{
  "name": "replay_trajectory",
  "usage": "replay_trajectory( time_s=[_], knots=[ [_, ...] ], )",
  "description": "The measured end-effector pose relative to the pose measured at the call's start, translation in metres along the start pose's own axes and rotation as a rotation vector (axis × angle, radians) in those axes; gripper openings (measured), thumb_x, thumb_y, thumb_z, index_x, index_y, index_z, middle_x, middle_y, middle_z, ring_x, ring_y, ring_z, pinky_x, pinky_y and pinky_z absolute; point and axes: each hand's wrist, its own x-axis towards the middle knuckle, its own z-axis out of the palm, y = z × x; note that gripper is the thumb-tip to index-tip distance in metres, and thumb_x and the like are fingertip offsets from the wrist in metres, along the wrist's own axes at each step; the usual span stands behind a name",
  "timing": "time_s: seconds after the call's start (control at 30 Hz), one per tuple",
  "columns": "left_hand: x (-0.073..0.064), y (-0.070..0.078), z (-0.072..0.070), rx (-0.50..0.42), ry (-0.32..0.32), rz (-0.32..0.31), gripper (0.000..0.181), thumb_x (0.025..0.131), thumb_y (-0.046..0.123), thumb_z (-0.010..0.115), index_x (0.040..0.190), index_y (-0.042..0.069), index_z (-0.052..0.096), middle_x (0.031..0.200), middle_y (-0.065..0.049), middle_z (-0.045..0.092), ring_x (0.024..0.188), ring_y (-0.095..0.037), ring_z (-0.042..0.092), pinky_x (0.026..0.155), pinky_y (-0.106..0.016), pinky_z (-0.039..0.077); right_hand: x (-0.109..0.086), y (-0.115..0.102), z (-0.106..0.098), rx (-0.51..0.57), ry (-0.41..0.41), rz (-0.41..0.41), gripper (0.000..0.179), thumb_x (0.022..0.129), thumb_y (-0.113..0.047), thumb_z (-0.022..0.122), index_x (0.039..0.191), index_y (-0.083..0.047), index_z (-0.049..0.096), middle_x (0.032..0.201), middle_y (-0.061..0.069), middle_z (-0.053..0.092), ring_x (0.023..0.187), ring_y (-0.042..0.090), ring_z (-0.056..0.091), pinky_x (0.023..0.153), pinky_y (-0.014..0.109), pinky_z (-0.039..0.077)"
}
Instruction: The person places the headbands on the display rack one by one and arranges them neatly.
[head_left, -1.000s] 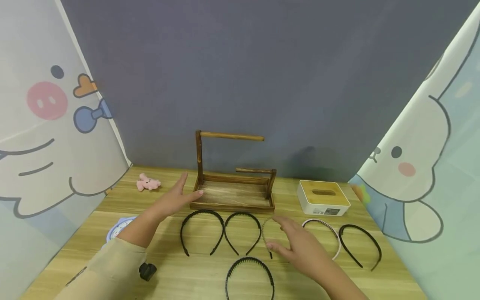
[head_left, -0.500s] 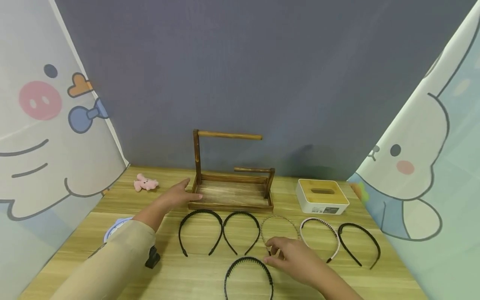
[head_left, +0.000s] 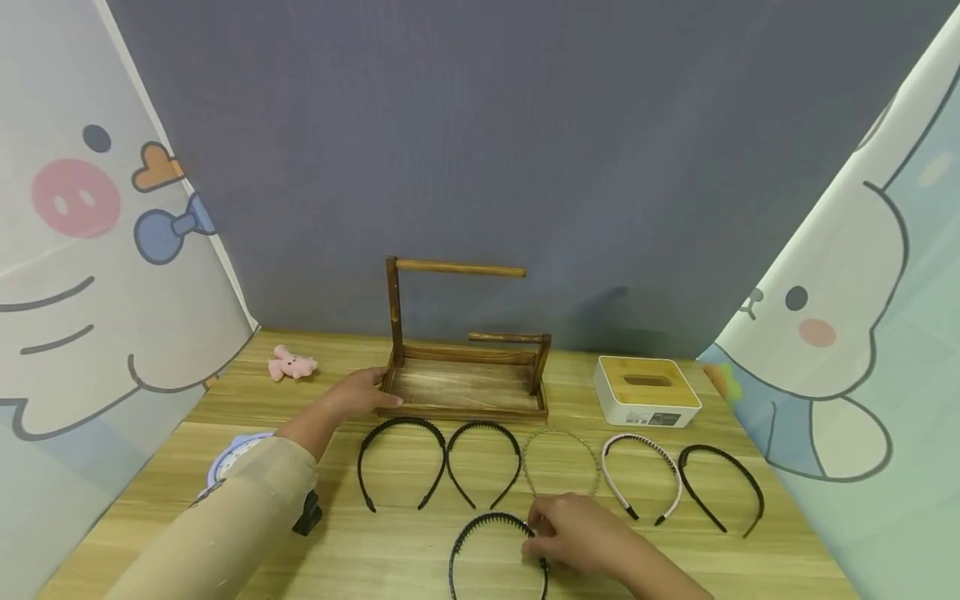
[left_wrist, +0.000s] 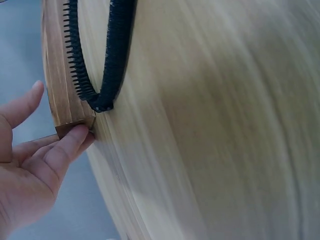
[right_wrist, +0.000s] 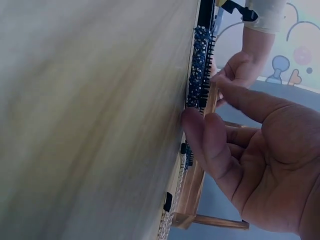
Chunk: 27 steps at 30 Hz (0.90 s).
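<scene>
My left hand (head_left: 356,394) touches the left end of the brown wooden rack, at its tray rim (head_left: 465,412). In the left wrist view, its fingers (left_wrist: 67,147) lie against the wood's end while the thumb stands apart. My right hand (head_left: 581,533) is low over the table at the right side of the front headband (head_left: 495,517), black, glittery and toothed. A gap shows between its thumb and bent fingers in the right wrist view, beside the glittery band (right_wrist: 199,65); whether they touch it is unclear. Behind lies a thin gold-toned headband (head_left: 558,432), its lower ends partly hidden by this hand.
Left in the row are two black toothed headbands (head_left: 403,422) (head_left: 483,425). To the right lie a pink-white headband (head_left: 637,437) and a black one (head_left: 712,451). A tissue box (head_left: 648,392), a pink toy (head_left: 291,364) and a blue-rimmed object (head_left: 234,457) stand around.
My left hand has come down from beside the rack onto its left end. My right hand has moved from the gold-toned headband toward me, to the front glittery headband.
</scene>
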Motion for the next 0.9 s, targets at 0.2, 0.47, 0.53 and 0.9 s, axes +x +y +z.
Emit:
replay_trajectory(
  time_s=[0.2,0.47,0.53,0.9],
  knots=[
    [-0.003,0.0,0.001,0.006,0.021,0.01,0.083,0.093,0.027,0.069,0.154,-0.003,0.021,0.155,-0.029,0.028,0.14,-0.05,0.029,0.11,-0.062,0.032,0.004,0.0,0.004,-0.104,0.019,-0.031,0.024,0.086,-0.042,0.073,0.09,-0.018,0.068,0.063,-0.02,0.053,0.056,-0.004,0.048,0.059,0.023,0.045],
    [0.0,0.001,0.001,0.048,0.034,-0.013,0.083,0.092,0.029,0.071,0.154,0.0,0.025,0.154,-0.028,0.032,0.136,-0.049,0.037,0.107,-0.06,0.038,0.005,0.0,0.004,-0.084,0.022,-0.022,0.009,0.088,-0.025,0.072,0.088,-0.017,0.067,0.065,-0.018,0.056,0.051,-0.002,0.049,0.057,0.022,0.046],
    [0.0,0.002,0.001,0.058,0.032,-0.026,0.083,0.091,0.03,0.071,0.154,0.0,0.026,0.154,-0.027,0.033,0.136,-0.049,0.038,0.106,-0.06,0.039,0.005,0.0,0.003,-0.083,0.034,-0.026,0.007,0.087,-0.022,0.072,0.088,-0.017,0.066,0.066,-0.018,0.056,0.052,-0.003,0.048,0.056,0.021,0.045],
    [0.0,0.004,-0.002,0.072,0.021,-0.032,0.079,0.092,0.027,0.071,0.153,-0.001,0.028,0.153,-0.028,0.034,0.135,-0.048,0.04,0.105,-0.059,0.04,0.001,0.008,-0.013,0.208,-0.04,-0.047,0.019,0.093,-0.026,0.067,0.108,-0.015,0.068,0.082,-0.014,0.063,0.06,0.003,0.058,0.054,0.024,0.051]
  ],
)
